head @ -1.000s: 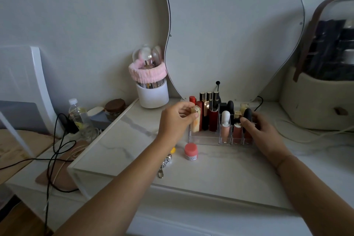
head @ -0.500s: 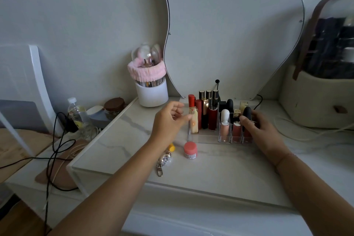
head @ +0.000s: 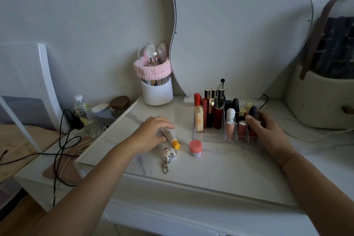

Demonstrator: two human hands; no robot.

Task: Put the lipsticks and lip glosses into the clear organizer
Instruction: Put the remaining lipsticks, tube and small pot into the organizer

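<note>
Key relation: lip balm tube (head: 171, 138) flat on the tabletop (head: 220, 163), directly under the left hand (head: 151, 132), left of the clear organizer (head: 208, 136) and apart from it. Long axis diagonal: far end up-left beneath the palm, yellow cap (head: 176, 145) poking out toward the near right. Left-hand fingers (head: 168, 125) curled over the tube's upper half, touching it; thumb hidden, so reads as a grip closing, not confirmed firm. Right hand (head: 268, 130) farther off and busy: fingers wrapped round the organizer's right end, thumb against a dark rounded cap (head: 253, 113), likely bracing the tray. So left hand clearly the one for this pick.

Tube look: slim white cylinder, small print down the side, yellow cap. Smooth, probably prone to rolling if nudged.

Organizer mostly full: red and gold-capped lipsticks (head: 206, 109) at back left, a cream stick (head: 198, 120) front left, two pale pink glosses (head: 229, 126) in front slots. Free slot hard to make out from here; open space seemingly at the front, between cream stick and glosses.

Next, as a guess: lift, tip upright, drop in cap up. Also loose nearby: pink-lidded jar (head: 195, 148), keychain (head: 168, 156).
</note>
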